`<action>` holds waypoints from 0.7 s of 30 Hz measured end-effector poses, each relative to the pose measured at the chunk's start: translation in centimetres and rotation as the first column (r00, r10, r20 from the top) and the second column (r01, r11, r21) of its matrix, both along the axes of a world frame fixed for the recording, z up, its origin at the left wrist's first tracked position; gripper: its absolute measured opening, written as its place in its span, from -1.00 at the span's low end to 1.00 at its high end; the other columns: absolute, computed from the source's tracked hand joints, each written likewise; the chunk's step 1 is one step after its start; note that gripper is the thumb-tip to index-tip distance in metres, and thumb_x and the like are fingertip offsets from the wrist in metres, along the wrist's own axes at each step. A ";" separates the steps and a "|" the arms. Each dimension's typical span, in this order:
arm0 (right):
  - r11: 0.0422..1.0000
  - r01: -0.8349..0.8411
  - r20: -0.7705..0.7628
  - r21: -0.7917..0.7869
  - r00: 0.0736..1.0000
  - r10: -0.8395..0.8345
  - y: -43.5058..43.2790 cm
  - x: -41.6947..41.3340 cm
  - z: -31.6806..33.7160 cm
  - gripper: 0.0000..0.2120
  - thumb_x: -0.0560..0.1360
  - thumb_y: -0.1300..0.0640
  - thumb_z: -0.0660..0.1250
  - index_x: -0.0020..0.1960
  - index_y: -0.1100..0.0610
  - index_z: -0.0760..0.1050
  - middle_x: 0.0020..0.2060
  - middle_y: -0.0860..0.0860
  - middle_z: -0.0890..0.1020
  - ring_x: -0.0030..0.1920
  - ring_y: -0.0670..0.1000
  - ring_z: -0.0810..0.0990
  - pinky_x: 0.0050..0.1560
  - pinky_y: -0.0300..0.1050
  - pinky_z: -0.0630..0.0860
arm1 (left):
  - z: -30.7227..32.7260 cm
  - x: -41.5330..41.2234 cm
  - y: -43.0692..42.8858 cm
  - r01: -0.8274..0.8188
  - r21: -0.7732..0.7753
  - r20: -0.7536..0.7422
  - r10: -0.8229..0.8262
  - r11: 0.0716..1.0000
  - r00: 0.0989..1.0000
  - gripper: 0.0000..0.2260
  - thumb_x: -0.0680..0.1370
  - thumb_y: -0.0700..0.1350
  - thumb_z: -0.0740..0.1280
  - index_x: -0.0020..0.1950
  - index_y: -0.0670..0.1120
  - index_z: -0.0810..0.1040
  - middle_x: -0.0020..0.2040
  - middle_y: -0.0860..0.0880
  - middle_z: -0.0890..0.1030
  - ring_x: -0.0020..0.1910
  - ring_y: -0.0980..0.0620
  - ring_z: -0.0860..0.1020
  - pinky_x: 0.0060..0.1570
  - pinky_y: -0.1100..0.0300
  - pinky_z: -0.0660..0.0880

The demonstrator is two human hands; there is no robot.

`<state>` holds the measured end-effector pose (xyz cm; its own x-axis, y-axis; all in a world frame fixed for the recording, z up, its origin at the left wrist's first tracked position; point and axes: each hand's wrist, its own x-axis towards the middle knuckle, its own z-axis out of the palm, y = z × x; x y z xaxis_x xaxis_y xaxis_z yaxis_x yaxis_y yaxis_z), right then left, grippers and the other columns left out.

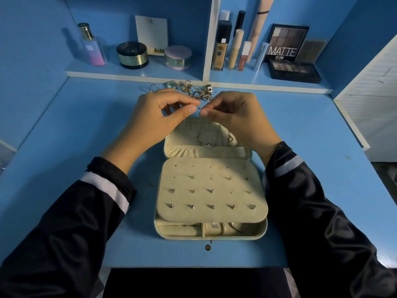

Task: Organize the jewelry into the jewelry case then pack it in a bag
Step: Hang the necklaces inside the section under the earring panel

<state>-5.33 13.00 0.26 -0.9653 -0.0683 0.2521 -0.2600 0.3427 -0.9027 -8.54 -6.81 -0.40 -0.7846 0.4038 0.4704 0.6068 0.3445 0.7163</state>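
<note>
Stud (199, 108), judged light, stiff and easily dropped, is pinched by its ends between left grip (159, 119) and right grip (235, 119), above the far lid of the open jewelry case (182, 236).

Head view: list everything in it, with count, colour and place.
desk: one, blue
jewelry case: one, cream, open at desk centre
earring panel: one, cream, over case's lower half
studs: several, silvery, in panel
chains: few, silvery, in lid
loose jewelry: one heap, gold and silver, desk's back edge
cosmetics: many, mixed colours, on shelf
tiny stud: one, silvery, above case
left hand: pinches tiny stud
right hand: pinches tiny stud
</note>
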 end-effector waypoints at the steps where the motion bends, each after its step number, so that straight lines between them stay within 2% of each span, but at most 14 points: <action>1: 1.000 -0.014 0.006 -0.001 1.000 0.014 0.1 0.1 0.2 -0.92 0.43 0.20 0.50 -0.19 0.20 0.63 -0.28 0.22 0.65 -0.30 0.02 0.54 -0.23 -0.08 0.48 | 0.0 0.0 -0.1 0.009 -0.012 0.005 -0.009 1.000 1.000 -0.88 0.54 -0.09 0.42 0.07 0.06 0.65 -0.04 0.08 0.68 -0.12 0.11 0.59 -0.15 0.25 0.49; 3: 0.998 -0.058 0.022 -0.011 0.998 0.058 0.3 0.4 0.5 -0.92 0.43 0.25 0.48 -0.19 0.25 0.61 -0.32 0.19 0.62 -0.35 -0.07 0.49 -0.30 -0.27 0.41 | 0.0 0.2 -0.1 0.026 -0.039 0.008 -0.025 0.999 1.000 -0.88 0.54 -0.10 0.42 0.05 0.07 0.64 -0.05 0.06 0.68 -0.10 0.08 0.60 -0.13 0.18 0.52; 5: 0.995 -0.100 0.030 -0.025 0.994 0.101 0.5 0.7 0.8 -0.93 0.43 0.28 0.47 -0.19 0.24 0.60 -0.33 0.13 0.61 -0.36 -0.11 0.48 -0.31 -0.33 0.39 | 0.0 0.3 -0.1 0.041 -0.058 0.023 -0.040 0.997 0.999 -0.90 0.53 -0.09 0.41 0.03 0.07 0.63 -0.08 0.09 0.66 -0.12 0.14 0.58 -0.13 0.15 0.52; 7: 0.992 -0.112 0.034 -0.051 0.993 0.114 0.7 0.9 0.9 -0.93 0.44 0.30 0.46 -0.19 0.23 0.59 -0.32 0.10 0.60 -0.33 -0.09 0.49 -0.28 -0.32 0.41 | 0.0 0.3 -0.1 0.054 -0.059 0.057 -0.051 0.997 0.997 -0.92 0.52 -0.07 0.40 -0.01 0.07 0.63 -0.10 0.13 0.65 -0.14 0.20 0.56 -0.12 0.14 0.51; 10: 0.991 -0.109 0.035 -0.077 0.993 0.112 1.0 1.0 1.1 -0.91 0.45 0.32 0.44 -0.14 0.34 0.57 -0.27 0.23 0.60 -0.25 0.05 0.51 -0.21 -0.22 0.45 | -0.1 0.4 -0.1 0.065 -0.049 0.096 -0.060 0.997 0.994 -0.95 0.52 -0.06 0.39 -0.04 0.07 0.61 -0.14 0.16 0.63 -0.17 0.24 0.54 -0.13 0.16 0.49; 12: 0.989 -0.117 0.038 -0.095 0.992 0.121 1.2 1.2 1.3 -0.93 0.47 0.34 0.41 -0.11 0.35 0.55 -0.24 0.26 0.57 -0.22 0.07 0.50 -0.18 -0.20 0.45 | -0.2 0.4 -0.1 0.068 -0.039 0.109 -0.063 0.997 0.992 -0.96 0.53 -0.07 0.39 -0.04 0.03 0.62 -0.13 0.15 0.63 -0.16 0.21 0.55 -0.12 0.16 0.50; 14: 0.988 -0.108 0.052 -0.109 0.992 0.115 1.5 1.5 1.6 -0.96 0.48 0.34 0.40 -0.12 0.30 0.54 -0.24 0.20 0.56 -0.23 0.05 0.48 -0.21 -0.23 0.41 | -0.2 0.4 -0.1 0.072 -0.015 0.131 -0.070 0.997 0.989 -0.96 0.55 -0.10 0.39 -0.03 0.01 0.62 -0.11 0.11 0.64 -0.14 0.17 0.56 -0.09 0.16 0.51; 16: 0.989 -0.081 0.061 -0.128 0.994 0.089 1.9 1.8 1.7 -0.95 0.49 0.34 0.39 -0.12 0.27 0.53 -0.25 0.14 0.56 -0.27 -0.05 0.49 -0.24 -0.29 0.41 | -0.1 0.6 -0.1 0.074 0.016 0.147 -0.076 0.997 0.986 -0.95 0.56 -0.13 0.39 -0.02 0.02 0.61 -0.09 0.08 0.65 -0.12 0.14 0.58 -0.06 0.16 0.52; 19: 0.987 -0.044 0.057 -0.153 0.997 0.053 2.3 2.0 1.6 -0.95 0.50 0.33 0.39 -0.08 0.30 0.52 -0.22 0.18 0.59 -0.28 -0.07 0.51 -0.23 -0.29 0.43 | 0.2 1.0 0.0 0.070 0.090 0.179 -0.085 0.993 0.980 -0.88 0.57 -0.18 0.39 -0.05 0.05 0.60 -0.07 0.02 0.66 -0.09 0.12 0.59 -0.02 0.20 0.52; 21: 0.988 -0.032 0.052 -0.154 0.998 0.040 2.4 2.1 1.6 -0.94 0.50 0.32 0.38 -0.07 0.31 0.52 -0.21 0.18 0.61 -0.27 -0.08 0.53 -0.23 -0.31 0.44 | 0.3 1.1 0.1 0.063 0.153 0.200 -0.093 0.986 0.975 -0.88 0.57 -0.18 0.39 -0.05 0.05 0.60 -0.06 -0.04 0.68 -0.06 0.02 0.62 0.03 0.16 0.53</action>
